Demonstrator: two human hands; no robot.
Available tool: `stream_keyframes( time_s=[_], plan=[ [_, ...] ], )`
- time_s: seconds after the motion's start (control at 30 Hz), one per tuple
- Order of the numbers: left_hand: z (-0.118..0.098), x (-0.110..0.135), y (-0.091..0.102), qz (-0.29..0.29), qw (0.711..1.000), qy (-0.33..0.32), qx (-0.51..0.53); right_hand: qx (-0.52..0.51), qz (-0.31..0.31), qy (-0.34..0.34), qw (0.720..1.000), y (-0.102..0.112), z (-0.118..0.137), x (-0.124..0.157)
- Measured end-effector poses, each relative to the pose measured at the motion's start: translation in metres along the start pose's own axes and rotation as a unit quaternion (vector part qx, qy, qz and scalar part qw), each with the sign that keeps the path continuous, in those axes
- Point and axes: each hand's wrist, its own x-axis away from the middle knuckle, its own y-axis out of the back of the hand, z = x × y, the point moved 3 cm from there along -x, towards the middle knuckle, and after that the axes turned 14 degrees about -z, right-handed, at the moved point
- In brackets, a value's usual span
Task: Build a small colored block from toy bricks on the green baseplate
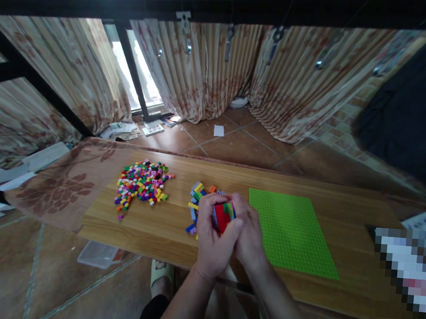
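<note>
Both my hands are closed round a small block assembly [223,215], mostly red with green and yellow bits, held just above the wooden table [163,224]. My left hand [212,238] grips its left side and my right hand [248,233] wraps its right side. A small heap of loose bricks [196,200] lies right behind my left hand. A larger pile of mixed coloured bricks [142,183] sits further left. A flat green baseplate [290,232] lies to the right of my hands.
A patterned brown cloth [60,182] covers the table's left end. A black metal frame [210,2] crosses overhead, with curtains behind. A clear plastic box [97,254] lies on the tiled floor under the table. A blurred-out object [407,270] sits at the right edge.
</note>
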Motion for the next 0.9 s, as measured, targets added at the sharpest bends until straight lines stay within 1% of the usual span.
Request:
stream_keyframes(
  time_s=[0.07, 0.1, 0.2, 0.3, 0.37, 0.43, 0.57, 0.63, 0.67, 0.7, 0.77, 0.83, 0.9],
  plan=[
    [0.004, 0.001, -0.002, -0.069, 0.997, 0.016, -0.013, 0.02, -0.006, 0.029, 0.999, -0.003, -0.001, 0.004],
    [0.005, 0.002, -0.003, -0.085, 0.996, 0.018, -0.017, 0.027, -0.012, 0.04, 0.999, -0.004, -0.001, 0.005],
    [0.006, 0.0, -0.006, -0.091, 0.996, 0.009, -0.015, 0.037, -0.028, 0.059, 0.997, -0.006, 0.003, 0.007],
    [0.005, -0.002, -0.006, -0.098, 0.995, 0.004, -0.013, 0.042, -0.033, 0.06, 0.997, -0.006, 0.004, 0.008],
    [0.006, -0.002, -0.005, -0.101, 0.995, 0.003, -0.014, 0.051, -0.035, 0.063, 0.996, -0.004, 0.001, 0.008],
    [0.008, -0.001, -0.005, -0.109, 0.994, 0.006, -0.015, 0.062, -0.052, 0.08, 0.993, 0.0, -0.003, 0.006],
    [0.016, 0.002, -0.006, -0.137, 0.99, 0.041, 0.003, 0.098, -0.126, 0.123, 0.98, 0.012, -0.012, -0.001],
    [0.02, 0.003, -0.007, -0.141, 0.988, 0.062, 0.014, 0.098, -0.13, 0.13, 0.978, 0.014, -0.014, -0.005],
    [0.022, 0.004, -0.008, -0.14, 0.987, 0.07, 0.018, 0.09, -0.125, 0.116, 0.981, 0.013, -0.015, -0.007],
    [0.024, 0.004, -0.009, -0.139, 0.987, 0.078, 0.024, 0.073, -0.12, 0.085, 0.986, 0.012, -0.018, -0.009],
    [0.027, 0.004, -0.011, -0.139, 0.985, 0.094, 0.037, 0.014, -0.128, -0.007, 0.992, 0.008, -0.025, -0.013],
    [0.03, 0.004, -0.012, -0.146, 0.982, 0.11, 0.054, -0.078, -0.13, -0.096, 0.984, 0.004, -0.034, -0.017],
    [0.034, 0.004, -0.013, -0.162, 0.975, 0.132, 0.077, -0.161, -0.111, -0.142, 0.97, 0.002, -0.039, -0.022]
  ],
)
